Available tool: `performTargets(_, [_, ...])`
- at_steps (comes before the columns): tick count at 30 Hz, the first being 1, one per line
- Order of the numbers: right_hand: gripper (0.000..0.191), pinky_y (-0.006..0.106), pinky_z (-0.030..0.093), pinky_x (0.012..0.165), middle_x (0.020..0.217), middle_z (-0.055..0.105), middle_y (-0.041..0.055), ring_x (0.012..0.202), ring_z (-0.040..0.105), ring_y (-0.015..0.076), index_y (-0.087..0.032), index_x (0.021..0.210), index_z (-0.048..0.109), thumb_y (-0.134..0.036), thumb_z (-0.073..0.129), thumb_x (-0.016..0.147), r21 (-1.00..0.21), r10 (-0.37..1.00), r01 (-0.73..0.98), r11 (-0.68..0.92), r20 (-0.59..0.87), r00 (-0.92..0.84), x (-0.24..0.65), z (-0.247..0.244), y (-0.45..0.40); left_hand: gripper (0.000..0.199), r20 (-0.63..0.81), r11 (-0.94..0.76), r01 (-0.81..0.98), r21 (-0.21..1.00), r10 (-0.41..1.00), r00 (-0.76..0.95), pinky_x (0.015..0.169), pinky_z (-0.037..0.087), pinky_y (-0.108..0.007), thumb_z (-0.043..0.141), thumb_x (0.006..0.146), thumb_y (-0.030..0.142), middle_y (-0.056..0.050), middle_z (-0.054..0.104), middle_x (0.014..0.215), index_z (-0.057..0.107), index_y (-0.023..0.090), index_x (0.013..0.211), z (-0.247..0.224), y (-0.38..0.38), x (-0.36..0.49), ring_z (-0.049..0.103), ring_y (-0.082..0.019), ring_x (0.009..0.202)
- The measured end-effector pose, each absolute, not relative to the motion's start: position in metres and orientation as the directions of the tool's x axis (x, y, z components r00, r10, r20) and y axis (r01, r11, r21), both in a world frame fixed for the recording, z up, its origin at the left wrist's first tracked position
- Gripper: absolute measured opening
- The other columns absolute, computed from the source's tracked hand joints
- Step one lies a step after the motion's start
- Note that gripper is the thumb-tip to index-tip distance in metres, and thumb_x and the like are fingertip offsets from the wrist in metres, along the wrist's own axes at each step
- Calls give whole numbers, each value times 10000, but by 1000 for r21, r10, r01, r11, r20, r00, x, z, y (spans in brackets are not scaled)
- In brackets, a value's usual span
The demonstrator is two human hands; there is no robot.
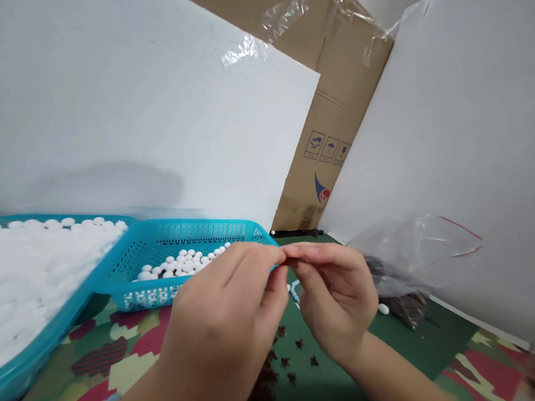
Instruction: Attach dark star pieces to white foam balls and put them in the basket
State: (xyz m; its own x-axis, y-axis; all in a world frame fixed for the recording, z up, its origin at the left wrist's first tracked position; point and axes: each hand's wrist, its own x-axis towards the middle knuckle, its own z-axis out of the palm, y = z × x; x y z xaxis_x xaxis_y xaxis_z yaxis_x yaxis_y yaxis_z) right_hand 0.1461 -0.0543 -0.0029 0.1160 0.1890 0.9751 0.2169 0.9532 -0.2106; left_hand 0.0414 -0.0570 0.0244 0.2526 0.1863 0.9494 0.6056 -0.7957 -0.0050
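My left hand [221,312] and my right hand [338,294] meet at the fingertips in the middle of the view. Both are closed in a pinch, thumbs against fingers; whatever lies between them is hidden or too small to name. Under the hands, small dark brown pieces with pointed edges [285,362] lie scattered on a dark green surface [332,377]. Partly covered by my fingers, a pale blue beaded-looking strand [295,291] rests on that surface.
Left, a large blue basket [92,299] is full of white rounded pieces [29,280]; a smaller blue basket [135,251] holds fewer. Right, a clear plastic bag [410,256] with dark contents stands near one white piece [383,308]. White panels [97,103] and a cardboard box [333,93] rise behind.
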Motion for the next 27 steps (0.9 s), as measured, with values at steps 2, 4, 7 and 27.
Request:
performTargets(2, [350, 163, 443, 693, 780, 540, -33, 752, 509, 56, -264, 865, 505, 14, 422, 670, -225, 208, 209, 952, 973, 100, 147, -3, -55, 196, 950, -786, 617, -33, 168, 265, 463, 406, -163, 328, 675, 126, -2, 535, 529, 477, 168, 554, 23, -56, 42, 497, -84, 485])
performTargets(4, [352, 162, 439, 689, 775, 541, -31, 750, 507, 58, -265, 866, 507, 15, 424, 669, -241, 230, 192, 951, 970, 81, 148, -3, -56, 233, 946, -780, 620, -81, 135, 293, 438, 400, -167, 323, 675, 109, -21, 528, 503, 475, 155, 505, 23, -55, 41, 494, -91, 475])
performTargets(7, [330, 165, 440, 647, 752, 537, -24, 724, 506, 65, -263, 852, 510, 2, 424, 674, -288, 281, 146, 946, 957, 71, 149, -2, -56, 246, 929, -772, 599, -212, 31, 368, 419, 406, -182, 339, 657, 67, -30, 524, 467, 487, 143, 476, 22, -51, 39, 499, -108, 459])
performTargets(27, [298, 112, 436, 546, 608, 511, -50, 593, 511, 30, -255, 729, 538, 10, 433, 645, -519, 526, -96, 850, 847, 80, 139, 3, -61, 133, 811, -729, 439, -525, -273, 518, 446, 411, -231, 334, 705, 85, -31, 525, 527, 444, 139, 652, 23, -37, 19, 484, -112, 494])
